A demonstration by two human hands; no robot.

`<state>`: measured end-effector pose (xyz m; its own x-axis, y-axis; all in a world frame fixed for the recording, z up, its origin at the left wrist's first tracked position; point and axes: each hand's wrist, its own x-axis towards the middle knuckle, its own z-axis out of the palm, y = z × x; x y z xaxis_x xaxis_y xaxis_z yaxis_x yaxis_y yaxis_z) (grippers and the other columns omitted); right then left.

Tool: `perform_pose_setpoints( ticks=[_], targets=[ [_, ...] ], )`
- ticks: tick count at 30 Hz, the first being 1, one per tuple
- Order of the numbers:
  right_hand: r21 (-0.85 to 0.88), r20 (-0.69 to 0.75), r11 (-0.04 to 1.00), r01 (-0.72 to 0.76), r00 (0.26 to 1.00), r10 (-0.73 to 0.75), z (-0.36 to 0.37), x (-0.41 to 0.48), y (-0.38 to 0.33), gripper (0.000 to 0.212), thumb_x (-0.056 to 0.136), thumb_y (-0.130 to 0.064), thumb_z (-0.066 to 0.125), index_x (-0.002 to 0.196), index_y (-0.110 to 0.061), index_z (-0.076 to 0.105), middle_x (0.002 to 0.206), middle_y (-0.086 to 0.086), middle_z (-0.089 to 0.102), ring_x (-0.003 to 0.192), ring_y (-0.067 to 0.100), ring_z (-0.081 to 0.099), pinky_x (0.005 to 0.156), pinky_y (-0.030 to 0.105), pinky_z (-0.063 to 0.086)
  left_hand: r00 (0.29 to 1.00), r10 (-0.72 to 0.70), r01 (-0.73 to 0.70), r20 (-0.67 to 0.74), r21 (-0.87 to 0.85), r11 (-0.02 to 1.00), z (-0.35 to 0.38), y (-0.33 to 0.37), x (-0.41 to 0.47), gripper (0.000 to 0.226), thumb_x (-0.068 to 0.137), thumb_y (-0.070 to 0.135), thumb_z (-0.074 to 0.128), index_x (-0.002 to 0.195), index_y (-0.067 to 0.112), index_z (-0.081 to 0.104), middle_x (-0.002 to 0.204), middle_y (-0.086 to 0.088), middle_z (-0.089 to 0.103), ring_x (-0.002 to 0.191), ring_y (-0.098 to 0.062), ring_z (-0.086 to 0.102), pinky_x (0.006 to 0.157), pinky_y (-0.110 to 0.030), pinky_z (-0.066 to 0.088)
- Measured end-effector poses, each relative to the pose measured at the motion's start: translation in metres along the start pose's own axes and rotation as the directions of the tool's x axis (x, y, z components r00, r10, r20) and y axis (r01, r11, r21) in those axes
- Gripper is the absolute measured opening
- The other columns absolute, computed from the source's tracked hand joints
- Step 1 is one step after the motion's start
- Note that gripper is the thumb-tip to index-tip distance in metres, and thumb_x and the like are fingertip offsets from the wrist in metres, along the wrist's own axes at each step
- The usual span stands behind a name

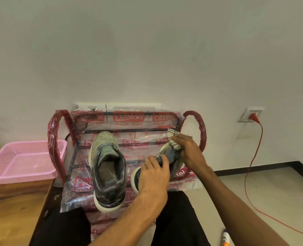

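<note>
Two grey-green sneakers lie on a shoe rack [194,119] wrapped in red-printed clear plastic. The left sneaker [108,169] stands flat, toe pointing away. The right sneaker [168,157] is tilted on its side. My left hand [154,176] grips it from above around the heel and collar. My right hand [188,150] holds a white cloth [173,137] with dark stitching, bunched in the fingers and pressed against the toe end of that sneaker. Most of this sneaker is hidden by both hands.
A pink plastic basket [22,162] sits on a wooden surface [13,210] at the left. A red cable [250,174] runs from a wall socket [252,115] across the tiled floor at right. A small bottle [225,238] stands at the bottom right. My dark-trousered legs flank the rack.
</note>
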<state>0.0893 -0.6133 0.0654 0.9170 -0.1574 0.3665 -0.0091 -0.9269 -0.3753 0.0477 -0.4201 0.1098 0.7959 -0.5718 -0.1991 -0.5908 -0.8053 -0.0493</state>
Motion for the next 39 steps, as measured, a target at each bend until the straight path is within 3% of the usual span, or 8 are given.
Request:
perform_pose_setpoints(
  ticks=[4, 12, 17, 24, 27, 33, 36, 39],
  targets=[
    [0.066, -0.082, 0.997, -0.03, 0.996, 0.035, 0.006, -0.001, -0.012, 0.061, 0.076, 0.019, 0.048, 0.128, -0.011, 0.062, 0.135, 0.009, 0.055, 0.127, 0.022, 0.045, 0.109, 0.03, 0.033, 0.998, -0.015, 0.014, -0.061, -0.023, 1.0, 0.003, -0.008, -0.006, 0.097, 0.081, 0.014, 0.071, 0.15, 0.009, 0.003, 0.139, -0.031, 0.034, 0.125, -0.044, 0.04, 0.096, -0.047, 0.045],
    [0.306, -0.141, 0.947, -0.1, 0.979, 0.15, 0.009, 0.003, -0.011, 0.06, 0.081, 0.016, 0.053, 0.128, -0.02, 0.062, 0.138, 0.0, 0.055, 0.128, 0.015, 0.046, 0.107, 0.039, 0.042, 0.978, -0.02, 0.037, -0.209, 0.077, 0.996, 0.01, 0.002, -0.01, 0.079, 0.093, 0.008, 0.056, 0.151, 0.001, 0.002, 0.141, -0.036, 0.03, 0.126, -0.05, 0.037, 0.101, -0.055, 0.04],
    [0.361, -0.099, 0.927, -0.103, 0.984, 0.148, 0.01, -0.009, -0.013, 0.06, 0.081, 0.017, 0.05, 0.127, -0.018, 0.063, 0.136, 0.003, 0.056, 0.127, 0.016, 0.048, 0.108, 0.044, 0.041, 0.98, 0.018, 0.004, -0.2, 0.109, 0.994, 0.028, 0.01, -0.013, 0.084, 0.087, 0.021, 0.067, 0.148, 0.0, 0.013, 0.139, -0.036, 0.033, 0.122, -0.05, 0.042, 0.095, -0.057, 0.044],
    [0.275, -0.104, 0.953, -0.125, 0.982, 0.158, 0.006, -0.031, -0.002, 0.057, 0.083, 0.014, 0.057, 0.13, -0.019, 0.06, 0.137, 0.002, 0.055, 0.129, 0.016, 0.046, 0.109, 0.041, 0.04, 0.965, 0.165, -0.168, -0.202, 0.001, 0.986, 0.021, 0.008, -0.014, 0.089, 0.084, 0.027, 0.061, 0.151, 0.006, 0.005, 0.157, -0.024, 0.008, 0.145, -0.038, 0.009, 0.119, -0.049, 0.012],
    [0.186, -0.094, 0.976, -0.115, 0.987, 0.134, 0.001, -0.041, -0.006, 0.051, 0.087, 0.007, 0.06, 0.131, -0.018, 0.059, 0.14, 0.003, 0.052, 0.132, 0.018, 0.044, 0.11, 0.031, 0.037, 0.957, 0.182, -0.197, -0.225, -0.047, 0.979, 0.022, 0.006, -0.013, 0.088, 0.087, 0.024, 0.057, 0.152, 0.005, 0.0, 0.16, -0.018, 0.004, 0.148, -0.03, 0.004, 0.121, -0.043, 0.006],
    [-0.085, -0.03, 0.978, 0.19, 0.981, -0.193, -0.002, -0.068, -0.022, 0.053, 0.075, 0.005, 0.074, 0.124, -0.012, 0.064, 0.132, 0.009, 0.06, 0.128, 0.027, 0.05, 0.107, 0.041, 0.039, 0.959, 0.208, -0.208, -0.194, 0.02, 0.978, 0.024, 0.006, -0.011, 0.086, 0.088, 0.019, 0.058, 0.152, 0.003, 0.003, 0.16, -0.019, 0.006, 0.148, -0.03, 0.004, 0.121, -0.044, 0.007],
    [-0.142, -0.048, 0.985, 0.097, 0.993, -0.105, -0.007, -0.059, -0.013, 0.049, 0.076, -0.005, 0.077, 0.123, -0.012, 0.065, 0.129, 0.01, 0.061, 0.125, 0.03, 0.053, 0.102, 0.048, 0.046, 0.967, 0.2, -0.196, -0.159, 0.045, 0.98, 0.024, 0.009, -0.01, 0.088, 0.088, 0.019, 0.06, 0.151, 0.001, 0.002, 0.159, -0.021, 0.005, 0.148, -0.032, 0.003, 0.12, -0.046, 0.007],
    [-0.095, -0.062, 0.995, 0.028, 0.997, -0.034, -0.006, -0.056, -0.025, 0.046, 0.078, 0.004, 0.071, 0.121, -0.009, 0.066, 0.129, 0.012, 0.062, 0.125, 0.031, 0.053, 0.104, 0.047, 0.044, 0.973, 0.185, -0.178, -0.141, 0.06, 0.982, 0.023, 0.008, -0.008, 0.09, 0.088, 0.023, 0.062, 0.151, -0.002, 0.001, 0.159, -0.023, 0.005, 0.147, -0.034, 0.004, 0.12, -0.047, 0.008]
  ],
)
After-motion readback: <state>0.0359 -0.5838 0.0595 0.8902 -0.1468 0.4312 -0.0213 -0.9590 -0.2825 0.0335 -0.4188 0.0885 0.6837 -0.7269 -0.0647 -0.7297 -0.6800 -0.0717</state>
